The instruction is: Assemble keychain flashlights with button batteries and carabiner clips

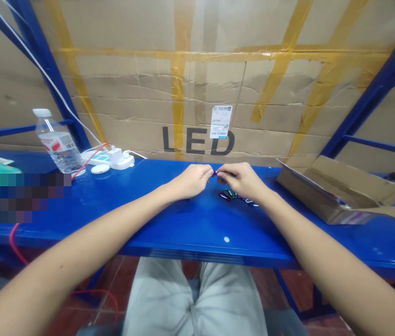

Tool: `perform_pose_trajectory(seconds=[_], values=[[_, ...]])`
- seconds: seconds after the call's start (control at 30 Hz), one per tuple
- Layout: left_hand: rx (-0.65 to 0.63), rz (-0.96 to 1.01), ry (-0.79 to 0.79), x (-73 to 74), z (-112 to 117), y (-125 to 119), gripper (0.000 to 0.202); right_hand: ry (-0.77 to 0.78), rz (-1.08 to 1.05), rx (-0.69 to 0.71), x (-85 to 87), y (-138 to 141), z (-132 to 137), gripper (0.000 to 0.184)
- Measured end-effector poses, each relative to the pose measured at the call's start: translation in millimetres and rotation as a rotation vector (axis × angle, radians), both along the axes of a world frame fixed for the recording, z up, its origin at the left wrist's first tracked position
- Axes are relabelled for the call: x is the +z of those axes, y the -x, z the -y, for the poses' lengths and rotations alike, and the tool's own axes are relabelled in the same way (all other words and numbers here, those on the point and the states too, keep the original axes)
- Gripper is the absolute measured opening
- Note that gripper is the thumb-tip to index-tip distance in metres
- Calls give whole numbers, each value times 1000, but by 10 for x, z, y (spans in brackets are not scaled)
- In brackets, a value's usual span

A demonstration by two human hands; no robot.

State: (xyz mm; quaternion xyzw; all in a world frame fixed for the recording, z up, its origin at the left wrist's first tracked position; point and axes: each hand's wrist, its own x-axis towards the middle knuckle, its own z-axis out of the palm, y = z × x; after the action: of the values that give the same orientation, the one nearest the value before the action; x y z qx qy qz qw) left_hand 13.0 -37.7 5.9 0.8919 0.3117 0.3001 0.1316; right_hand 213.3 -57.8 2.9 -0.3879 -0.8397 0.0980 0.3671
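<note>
My left hand [194,182] and my right hand [242,179] meet above the blue table [179,224], fingertips almost touching. Both are closed in a pinch on a small purple piece with a metallic end [215,173]. Fingers cover most of it, so its full shape is hidden. Just below my right hand lie several small coloured metal loops [229,194], green, red, purple and silver, that look like carabiner clips. My right wrist partly hides the silver ones.
An open cardboard box [309,196] stands at the right. At the left are a water bottle [59,142], a white power strip [122,161], a round white case [100,169] and a red cable [14,240]. A large cardboard sheet [130,107] backs the table. A small white disc [226,239] lies near the front edge.
</note>
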Motion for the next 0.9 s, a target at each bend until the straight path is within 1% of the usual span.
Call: perform_pose_trajectory(seconds=[0.1, 0.2, 0.27, 0.37, 0.53, 0.6, 0.73, 0.8, 0.9], values=[[-15, -30, -28, 0, 7, -6, 26, -43, 89, 2, 31, -9, 36, 24], [-25, 16, -69, -18, 18, -8, 16, 6, 85, -4, 36, -11, 47, 28], [-31, 28, -104, -31, 30, -11, 12, 89, 45, 4, 37, -14, 48, 30], [-50, -5, -173, -52, 46, -16, 10, 251, -67, 42, 49, -22, 54, 33], [-66, -47, -344, -111, 49, -20, 12, 491, -263, 74, 71, -28, 63, 31], [-78, -46, -406, -128, 45, -21, 12, 598, -371, 117, 61, -31, 51, 28], [-106, -11, -491, -131, 30, -25, 12, 789, -585, 267, 27, -39, 4, 18], [-126, 18, -507, -130, 15, -26, 11, 858, -637, 316, 20, -40, -12, 15], [-158, 57, -511, -136, -13, -28, 11, 934, -675, 338, 23, -37, -21, 14]])
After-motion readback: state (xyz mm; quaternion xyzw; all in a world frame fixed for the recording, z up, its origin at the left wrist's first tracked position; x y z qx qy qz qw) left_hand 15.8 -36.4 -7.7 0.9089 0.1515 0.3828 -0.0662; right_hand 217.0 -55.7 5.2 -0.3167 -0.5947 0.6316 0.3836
